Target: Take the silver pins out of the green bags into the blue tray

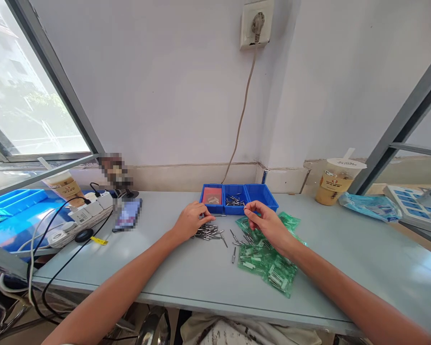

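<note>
Forearms [125,287] cross a bench [187,278]: left hand [191,221] curled beside metal pins [208,232], right hand [267,224] narrowed near the tray [262,194]; whether either grips anything, I cannot tell. Green bags [249,263] sit close, presumably for reach.

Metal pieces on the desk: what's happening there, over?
Left hand at piled metal pieces. Right hand by blue tray. Both grips unclear. Green bags close to right hand.

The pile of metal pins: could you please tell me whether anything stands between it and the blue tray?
Yes, partly: the left hand is over the far edge of the pin pile, and one loose pin lies just in front of the blue tray.
</note>
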{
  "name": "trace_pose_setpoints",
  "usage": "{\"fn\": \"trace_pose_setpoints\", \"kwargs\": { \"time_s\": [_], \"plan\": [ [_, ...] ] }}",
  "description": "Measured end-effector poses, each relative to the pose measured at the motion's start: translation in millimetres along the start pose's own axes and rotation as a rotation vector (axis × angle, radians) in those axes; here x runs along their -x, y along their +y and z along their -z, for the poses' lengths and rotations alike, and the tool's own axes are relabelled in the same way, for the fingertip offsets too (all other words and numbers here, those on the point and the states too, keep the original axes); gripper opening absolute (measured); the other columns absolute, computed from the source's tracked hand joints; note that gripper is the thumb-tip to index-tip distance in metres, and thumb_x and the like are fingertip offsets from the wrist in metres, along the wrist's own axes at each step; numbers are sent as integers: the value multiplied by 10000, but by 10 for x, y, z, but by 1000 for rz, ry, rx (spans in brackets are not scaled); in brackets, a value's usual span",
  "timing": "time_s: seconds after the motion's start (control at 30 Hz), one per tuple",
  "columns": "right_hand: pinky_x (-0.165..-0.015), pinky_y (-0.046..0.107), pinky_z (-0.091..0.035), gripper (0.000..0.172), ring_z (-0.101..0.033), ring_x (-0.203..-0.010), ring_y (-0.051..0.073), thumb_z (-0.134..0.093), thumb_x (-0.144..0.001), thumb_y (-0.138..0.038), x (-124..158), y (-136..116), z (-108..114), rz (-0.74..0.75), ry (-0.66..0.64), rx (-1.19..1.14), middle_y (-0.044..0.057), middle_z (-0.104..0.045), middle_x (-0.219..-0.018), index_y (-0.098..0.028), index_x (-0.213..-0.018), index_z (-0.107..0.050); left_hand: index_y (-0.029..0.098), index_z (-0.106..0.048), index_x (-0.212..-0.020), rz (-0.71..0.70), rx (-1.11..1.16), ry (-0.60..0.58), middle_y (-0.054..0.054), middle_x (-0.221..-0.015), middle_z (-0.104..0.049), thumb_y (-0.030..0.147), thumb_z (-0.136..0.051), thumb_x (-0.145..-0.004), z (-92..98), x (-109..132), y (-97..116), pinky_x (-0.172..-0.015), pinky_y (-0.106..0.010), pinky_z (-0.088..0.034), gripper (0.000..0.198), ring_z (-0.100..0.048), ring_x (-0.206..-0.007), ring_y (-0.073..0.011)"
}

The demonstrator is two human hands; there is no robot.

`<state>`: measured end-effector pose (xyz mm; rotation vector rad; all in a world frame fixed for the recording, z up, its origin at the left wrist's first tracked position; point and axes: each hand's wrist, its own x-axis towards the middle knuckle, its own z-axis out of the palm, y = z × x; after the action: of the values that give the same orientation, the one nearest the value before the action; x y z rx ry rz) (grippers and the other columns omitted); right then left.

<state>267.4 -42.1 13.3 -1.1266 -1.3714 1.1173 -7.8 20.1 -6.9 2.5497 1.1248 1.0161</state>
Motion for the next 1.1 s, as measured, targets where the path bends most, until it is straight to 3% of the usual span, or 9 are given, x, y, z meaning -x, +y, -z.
{"fn": "trace_pose_setpoints", "kwargs": {
  "time_s": [0.2,0.47,0.63,1.1],
  "plan": [
    [-612,283,-386,369,-469,-632,116,-762,-834,-565,-9,21,11,21,-2,-20,-32,-541,-909,-250,-932,-598,203,-685,-784,22,-2,1,-4,-814,-704,402,-716,-965,-4,-2,-6,-780,-309,-432,270,-566,-804,-186],
    [-606,276,-378,394,-463,-625,123,-741,-849,-604,4,-16,-4,-1,-16,-19,-42,-543,-782,-242,-944,-618,209,-712,-810,50,16,-22,-13,-847,-725,439,-657,-998,14,-6,15,-813,-324,-447,303,-588,-815,-191],
    [-601,271,-389,428,-474,-631,112,-733,-842,-636,-5,-5,-9,0,-42,-60,-13,-587,-873,-230,-950,-651,207,-722,-823,61,26,-30,-23,-867,-734,452,-639,-1005,21,-14,19,-821,-329,-455,316,-603,-834,-198],
    [-578,262,-392,434,-474,-635,115,-750,-828,-629,-7,-1,-18,-20,-48,-77,-5,-586,-858,-220,-951,-670,232,-772,-846,116,65,-81,-13,-905,-761,408,-667,-984,1,-21,-1,-814,-316,-464,248,-635,-868,-199]
  ]
}}
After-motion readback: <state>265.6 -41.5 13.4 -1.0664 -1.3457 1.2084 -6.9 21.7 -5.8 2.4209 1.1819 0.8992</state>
